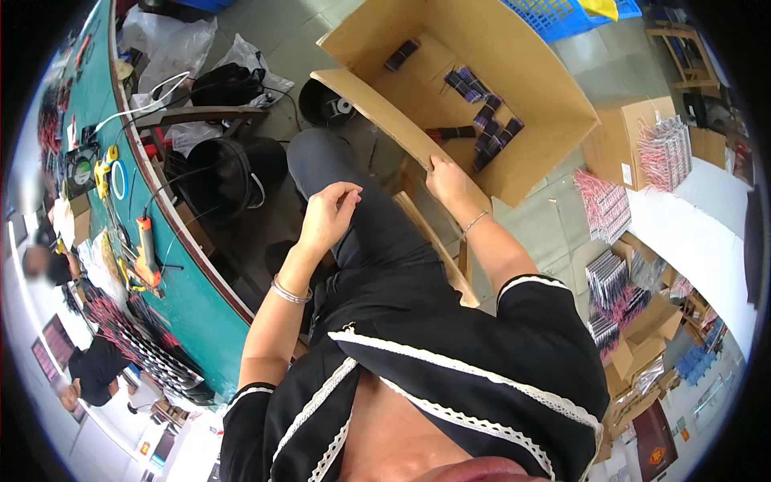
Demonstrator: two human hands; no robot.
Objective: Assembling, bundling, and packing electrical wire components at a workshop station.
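Observation:
With its fingers closed over the flap edge, my right hand (448,185) grips a big open cardboard box (546,149). Inside lie several dark bundles (487,110), black and purplish, which look like tied wires; one bundle (450,132) shows some red. My left hand (328,217) hovers over my leg, loosely bent, thumb and fingers a little apart, and I see nothing in it. It is away from the box.
To the left runs a green workbench (181,301) with an orange-handled tool (145,245) and wires. Under it stand a black bucket (233,177) and plastic bags (173,44). A blue crate (554,16) sits beyond the box. Stacked wire bundles (602,205) lie at right.

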